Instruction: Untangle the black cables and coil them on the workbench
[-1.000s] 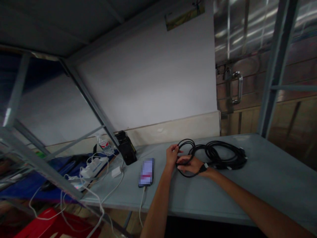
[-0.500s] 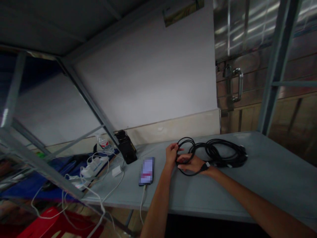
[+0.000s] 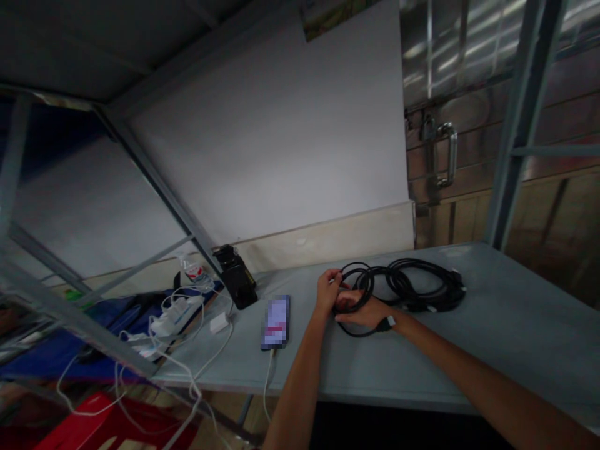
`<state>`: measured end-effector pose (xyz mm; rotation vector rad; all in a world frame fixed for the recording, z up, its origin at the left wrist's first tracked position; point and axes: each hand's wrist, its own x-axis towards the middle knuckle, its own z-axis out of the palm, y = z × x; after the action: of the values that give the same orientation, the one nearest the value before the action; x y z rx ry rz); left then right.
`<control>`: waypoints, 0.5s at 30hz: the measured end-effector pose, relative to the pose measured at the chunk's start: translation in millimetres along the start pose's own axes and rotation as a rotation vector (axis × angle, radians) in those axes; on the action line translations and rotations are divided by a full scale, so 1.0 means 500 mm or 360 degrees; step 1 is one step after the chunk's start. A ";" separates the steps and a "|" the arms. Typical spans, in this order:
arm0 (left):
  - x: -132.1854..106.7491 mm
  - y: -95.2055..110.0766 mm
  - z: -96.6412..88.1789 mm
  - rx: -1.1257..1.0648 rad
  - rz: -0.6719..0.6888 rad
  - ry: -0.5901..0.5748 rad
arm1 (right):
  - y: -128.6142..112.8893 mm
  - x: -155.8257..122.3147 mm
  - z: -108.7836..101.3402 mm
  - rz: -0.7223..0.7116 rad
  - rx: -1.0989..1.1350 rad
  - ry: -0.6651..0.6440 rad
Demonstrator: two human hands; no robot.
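Note:
A coil of thin black cable (image 3: 357, 282) lies on the grey table (image 3: 492, 337) between my hands. My left hand (image 3: 327, 289) is closed on the coil's left side. My right hand (image 3: 363, 310) lies through the loop, fingers curled round the cable, with a plug end near my wrist. A larger bundle of thicker black cable (image 3: 422, 286) rests just to the right, touching the small coil.
A phone (image 3: 275, 321) with a lit screen lies left of my hands, a white lead running off the table edge. Farther left stand a black device (image 3: 235, 282), a white power strip (image 3: 173, 314), white cables and a water bottle (image 3: 191, 269). Metal frame bars cross at left.
My hands have stayed on the coil; the small loop has drawn a little closer to the big bundle. The view has shifted slightly.

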<state>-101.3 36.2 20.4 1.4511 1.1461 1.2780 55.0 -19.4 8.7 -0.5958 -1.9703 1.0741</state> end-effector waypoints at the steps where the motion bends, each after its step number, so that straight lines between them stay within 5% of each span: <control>1: 0.001 -0.001 0.000 -0.0029 -0.0023 0.0018 | 0.003 -0.002 0.000 0.0000 -0.0011 0.0008; 15: 0.005 -0.010 -0.003 -0.0797 -0.0588 0.0161 | 0.008 -0.008 -0.010 -0.0169 -0.0217 0.0007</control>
<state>-103.2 39.9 16.1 0.7753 1.0057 1.2650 61.8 -17.9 5.3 -0.5581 -2.0590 0.8784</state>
